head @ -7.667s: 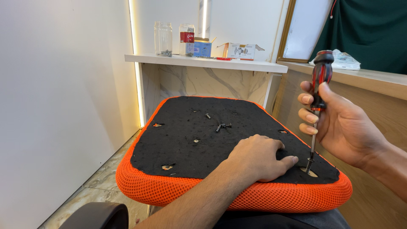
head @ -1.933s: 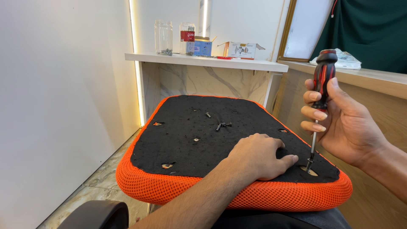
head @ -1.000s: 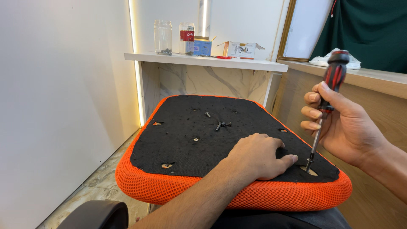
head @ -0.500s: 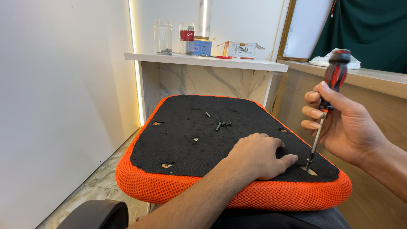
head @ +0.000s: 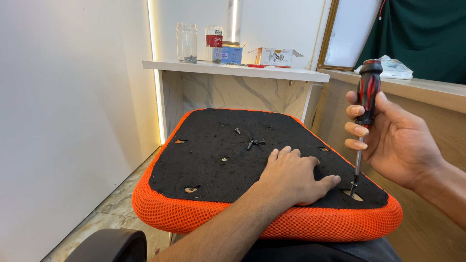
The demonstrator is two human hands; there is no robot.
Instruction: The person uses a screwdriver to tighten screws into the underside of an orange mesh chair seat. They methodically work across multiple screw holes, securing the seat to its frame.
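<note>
Head view shows us the screwdriver (head: 365,116) standing nearly upright near the right front corner of the seat (head: 213,160). Its red and black handle is at the top, and its thin shaft runs down to a hole (head: 354,195) in the black underside, where the tip meets a screw. We see the right hand (head: 395,138) wrapped around the handle, fingers (head: 357,130) curled shut on it and the thumb behind. The left hand (head: 296,175) lies flat on the black fabric just beside that hole, palm down, fingers spread and holding nothing, with the thumb stretched toward the shaft.

We see the seat turned upside down, its black base edged all round by a padded rim (head: 204,221) of orange mesh. A few loose screws (head: 253,142) lie near the middle of the base, well apart from the hands, and more holes (head: 191,189) show toward the left edge.

Behind the seat we find a white shelf (head: 233,71) carrying two glass jars (head: 187,42), a red can (head: 214,42) and small boxes (head: 274,57). To the right runs a wooden tabletop (head: 427,92) with a plastic packet (head: 393,67) on it, and a dark green curtain (head: 422,34) hangs behind. A white wall (head: 68,121) fills the left side, and a marble floor (head: 116,218) shows below.
</note>
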